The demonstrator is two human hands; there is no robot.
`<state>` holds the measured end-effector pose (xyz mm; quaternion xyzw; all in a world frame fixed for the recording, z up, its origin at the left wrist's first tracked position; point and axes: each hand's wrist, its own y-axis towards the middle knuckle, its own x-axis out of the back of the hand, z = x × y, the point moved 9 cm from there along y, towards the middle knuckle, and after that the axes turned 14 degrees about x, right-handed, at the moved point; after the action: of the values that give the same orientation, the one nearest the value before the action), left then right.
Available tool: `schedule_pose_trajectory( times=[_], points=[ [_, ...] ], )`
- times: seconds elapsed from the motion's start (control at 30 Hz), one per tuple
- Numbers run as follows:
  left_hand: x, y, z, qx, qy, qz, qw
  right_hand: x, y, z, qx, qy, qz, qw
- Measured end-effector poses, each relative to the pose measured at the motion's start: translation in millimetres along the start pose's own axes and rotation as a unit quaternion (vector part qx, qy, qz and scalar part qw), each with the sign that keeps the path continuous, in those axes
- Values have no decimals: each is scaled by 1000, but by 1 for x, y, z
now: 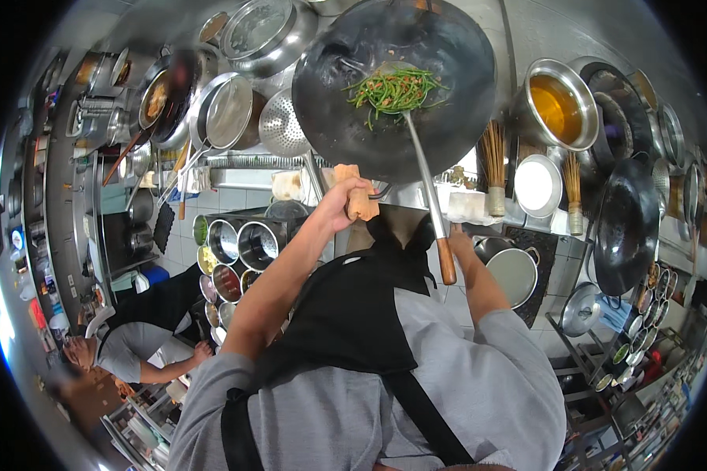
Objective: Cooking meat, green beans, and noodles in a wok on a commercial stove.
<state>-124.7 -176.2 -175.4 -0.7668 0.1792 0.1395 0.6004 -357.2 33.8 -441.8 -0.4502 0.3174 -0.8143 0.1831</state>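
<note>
A black wok (330,129) sits on the stove in front of me. Cooked green beans (397,88) with small brown bits lie in its middle. My left hand (344,202) is closed round an orange-tan cloth (363,204) at the wok's near-left handle. A long ladle (426,169) leans over the near rim, its bowl among the beans and its wooden grip pointing at me. My right hand (459,242) is low at the stove's front, beside and beneath that grip; its fingers are mostly hidden, and I cannot make out what they touch.
Left of the wok are a perforated skimmer (281,125) and a strainer (229,111). To its right stand a pot of amber oil (556,106), a bamboo brush (495,169) and a white bowl (538,186). A co-worker (145,345) is at the lower left, near several round containers (258,245).
</note>
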Motion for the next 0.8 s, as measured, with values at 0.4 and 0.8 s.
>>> schedule_pose_trajectory(
  times=[0.4, 0.8],
  points=[
    [-8, 14, -15, -118, -83, -17, 989, 226, -158, 190, 110, 732, -8, 672],
    [25, -135, 87, -188, -244, -34, 951, 306, -202, 213, 201, 465, 111, 855]
  ],
)
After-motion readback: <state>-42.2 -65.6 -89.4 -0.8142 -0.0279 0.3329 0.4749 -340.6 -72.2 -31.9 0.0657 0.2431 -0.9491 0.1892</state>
